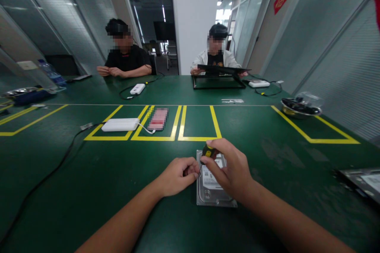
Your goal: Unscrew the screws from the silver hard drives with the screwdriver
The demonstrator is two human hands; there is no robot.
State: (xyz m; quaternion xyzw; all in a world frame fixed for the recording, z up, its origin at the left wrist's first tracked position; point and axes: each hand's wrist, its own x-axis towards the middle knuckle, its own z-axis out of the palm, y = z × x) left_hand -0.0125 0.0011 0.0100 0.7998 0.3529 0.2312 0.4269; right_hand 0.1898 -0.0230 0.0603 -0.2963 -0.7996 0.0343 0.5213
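Observation:
A silver hard drive with a white label lies flat on the green table in front of me. My right hand is closed around the black and yellow handle of a screwdriver, held tilted above the drive. Its thin shaft runs down toward the drive's left edge. Right beside that edge, my left hand is closed in a pinch, fingertips close to the screwdriver's tip. Whatever those fingers hold, if anything, is hidden.
A metal bowl of dark parts stands at the right, with another drive-like device nearer me. A white power bank is cabled to a phone. Yellow tape marks the table. Across it sit two people, one holding a black panel.

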